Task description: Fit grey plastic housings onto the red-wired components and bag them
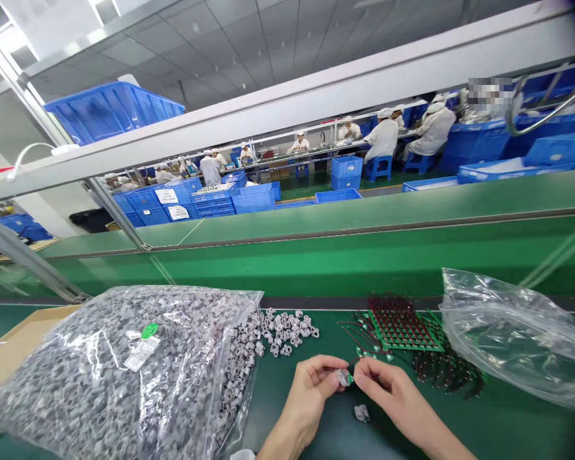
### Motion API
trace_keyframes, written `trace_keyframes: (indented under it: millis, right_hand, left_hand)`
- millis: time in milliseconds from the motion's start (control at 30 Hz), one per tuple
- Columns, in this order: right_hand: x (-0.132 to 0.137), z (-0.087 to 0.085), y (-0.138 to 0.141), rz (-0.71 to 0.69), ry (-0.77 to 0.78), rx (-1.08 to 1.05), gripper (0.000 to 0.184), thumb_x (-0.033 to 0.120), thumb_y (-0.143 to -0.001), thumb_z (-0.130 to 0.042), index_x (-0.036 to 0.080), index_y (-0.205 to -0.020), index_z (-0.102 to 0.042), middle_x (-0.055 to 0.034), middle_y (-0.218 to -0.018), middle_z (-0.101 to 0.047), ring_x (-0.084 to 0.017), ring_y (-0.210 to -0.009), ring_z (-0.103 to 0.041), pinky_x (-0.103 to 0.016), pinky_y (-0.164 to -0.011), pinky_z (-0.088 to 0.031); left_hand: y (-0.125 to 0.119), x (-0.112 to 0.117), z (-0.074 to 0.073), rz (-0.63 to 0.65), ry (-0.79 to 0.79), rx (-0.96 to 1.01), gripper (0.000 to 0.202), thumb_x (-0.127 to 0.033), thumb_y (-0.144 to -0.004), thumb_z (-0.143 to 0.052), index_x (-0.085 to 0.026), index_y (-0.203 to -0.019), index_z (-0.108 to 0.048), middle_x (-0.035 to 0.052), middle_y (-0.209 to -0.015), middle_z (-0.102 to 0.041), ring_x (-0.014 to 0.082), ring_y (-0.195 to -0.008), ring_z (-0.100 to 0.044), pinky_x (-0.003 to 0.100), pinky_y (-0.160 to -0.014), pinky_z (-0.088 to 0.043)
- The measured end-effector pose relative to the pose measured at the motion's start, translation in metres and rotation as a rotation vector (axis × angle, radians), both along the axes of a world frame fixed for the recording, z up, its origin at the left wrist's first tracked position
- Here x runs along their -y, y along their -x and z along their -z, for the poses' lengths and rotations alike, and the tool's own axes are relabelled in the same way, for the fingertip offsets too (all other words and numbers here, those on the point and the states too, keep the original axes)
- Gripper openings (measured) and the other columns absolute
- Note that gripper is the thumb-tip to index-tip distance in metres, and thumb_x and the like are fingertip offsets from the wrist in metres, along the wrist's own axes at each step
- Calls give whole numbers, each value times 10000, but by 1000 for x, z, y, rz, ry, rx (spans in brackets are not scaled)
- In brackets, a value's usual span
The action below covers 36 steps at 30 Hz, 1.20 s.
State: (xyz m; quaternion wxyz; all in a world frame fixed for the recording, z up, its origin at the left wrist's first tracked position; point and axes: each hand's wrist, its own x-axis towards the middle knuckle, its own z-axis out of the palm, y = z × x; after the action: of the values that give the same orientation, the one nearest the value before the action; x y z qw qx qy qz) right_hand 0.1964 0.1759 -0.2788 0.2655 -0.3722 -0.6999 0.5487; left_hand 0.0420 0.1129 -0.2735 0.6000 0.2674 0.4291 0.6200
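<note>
At the far left, a sheet of brown cardboard (23,338) lies on the green counter (9,322), partly under a large clear plastic bag (124,364) packed with small grey plastic sleeves (76,383). The bag's open end faces right, and a spill of the same sleeves (287,332) lies loose on the counter just beyond it, well above the hands in view.

The left hand (311,390) and right hand (388,396) meet near the middle of the lower frame, both closed in a tight fingertip pinch. Between them they hold a small grey sleeve (344,377) against a small green tab (350,379), and the left hand looks to be nearer the sleeve. A thin dark lead (357,364) seems to leave the pinch, though the fingers hide most of the join. Another grey sleeve with a dark lead (361,413) lies just below the hands, closest to the right one.

Further right, a green panel with red-brown leads (402,326) lies at a slant, with a dark heap of wired parts (448,374) beside it and a crumpled clear bag (512,338) at the edge.

Beyond a raised green conveyor belt (316,268), co-workers in white coats (383,137) sit along a far line among stacked blue crates (253,198).
</note>
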Motion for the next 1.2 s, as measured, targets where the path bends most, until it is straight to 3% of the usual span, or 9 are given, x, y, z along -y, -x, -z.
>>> trace_keyframes:
  millis: [167, 300, 433, 567, 767, 933, 1100, 1200]
  right_hand:
    - [-1, 9, 2, -6, 90, -32, 479, 623, -816, -525, 166, -673, -502, 30, -621, -410, -109, -591, -389, -213, -562, -323]
    - [4, 6, 7, 68, 89, -30, 489, 639, -785, -543, 172, -654, -485, 33, -608, -397, -107, -574, -397, -213, -556, -329]
    - [7, 1, 9, 117, 84, -24, 464, 620, -806, -510, 177, -673, -483, 29, -623, -392, -111, -583, -395, -221, -567, -330]
    - [6, -1, 6, 133, 63, -13, 443, 606, -798, -514, 183, -674, -475, 27, -629, -395, -116, -596, -396, -228, -576, -331]
    - [5, -2, 7, 65, 53, 50, 380, 538, -760, -525, 188, -635, -448, 39, -582, -370, -103, -553, -365, -215, -536, -308]
    - [8, -10, 9, 70, 32, 100, 275, 437, -719, -524, 186, -626, -459, 37, -574, -394, -106, -560, -369, -214, -537, -309]
    - [8, -12, 8, 104, 24, 101, 252, 422, -694, -503, 193, -605, -449, 42, -550, -394, -104, -537, -375, -213, -525, -317]
    - [8, -10, 9, 92, 34, 97, 231, 402, -686, -495, 198, -594, -440, 41, -543, -411, -105, -523, -393, -214, -518, -330]
  left_hand:
    - [-4, 0, -1, -15, 31, 44, 391, -364, -559, -902, -84, -784, -748, 95, -771, -687, 124, -646, -595, 247, -672, -482]
    - [-8, 1, -2, -57, 45, 78, 435, -339, -528, -912, -94, -856, -766, 124, -902, -694, 188, -815, -625, 297, -793, -497]
    - [-11, 1, 0, -108, 21, -45, 454, -237, -478, -926, -121, -881, -752, 103, -875, -706, 168, -814, -612, 251, -790, -475]
    - [-8, 3, 0, -66, 69, -102, 438, -288, -476, -919, -112, -845, -761, 106, -822, -708, 175, -775, -622, 257, -745, -482]
    - [-4, 4, -5, -53, 52, -154, 440, -322, -540, -895, -125, -908, -755, 119, -889, -727, 209, -857, -652, 296, -824, -490]
    - [-5, 2, 5, -66, 66, -223, 363, -343, -586, -860, -115, -840, -735, 109, -825, -711, 213, -775, -655, 322, -770, -515]
    - [-4, 5, 13, -55, -88, -472, 210, -287, -745, -707, -154, -893, -775, 113, -919, -659, 225, -876, -631, 313, -784, -500]
    - [-5, 8, 11, -36, -148, -644, 257, -174, -810, -578, -180, -994, -758, 98, -924, -634, 198, -859, -620, 293, -763, -498]
